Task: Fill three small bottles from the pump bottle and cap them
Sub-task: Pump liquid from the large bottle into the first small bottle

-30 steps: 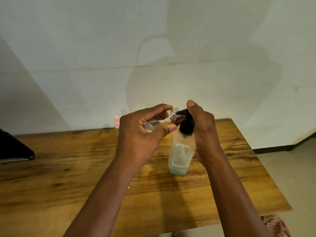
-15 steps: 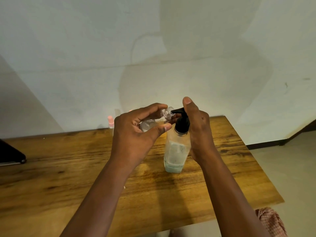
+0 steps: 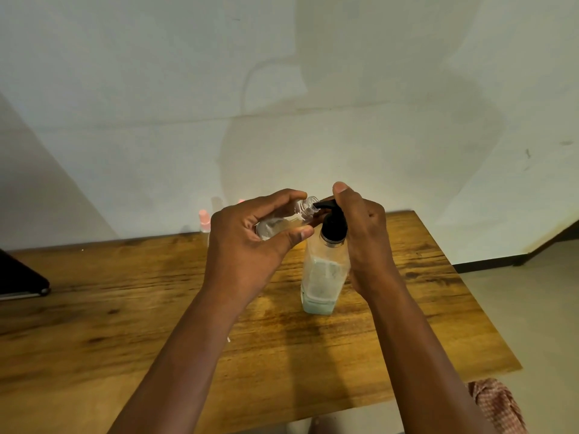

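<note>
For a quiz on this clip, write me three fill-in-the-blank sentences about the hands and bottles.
1. The left hand holds a small clear bottle tilted, its open mouth at the pump's ____.
2. The right hand presses the ____ pump head.
3. The pump bottle stands on a ____ table.

Missing words: spout; black; wooden

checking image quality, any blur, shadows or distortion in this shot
Head view: wide-angle bend in the wall lines; a soft shadow on the wall; small pink-capped bottles at the table's far edge look blurred; left hand and pump bottle fairly sharp.
</note>
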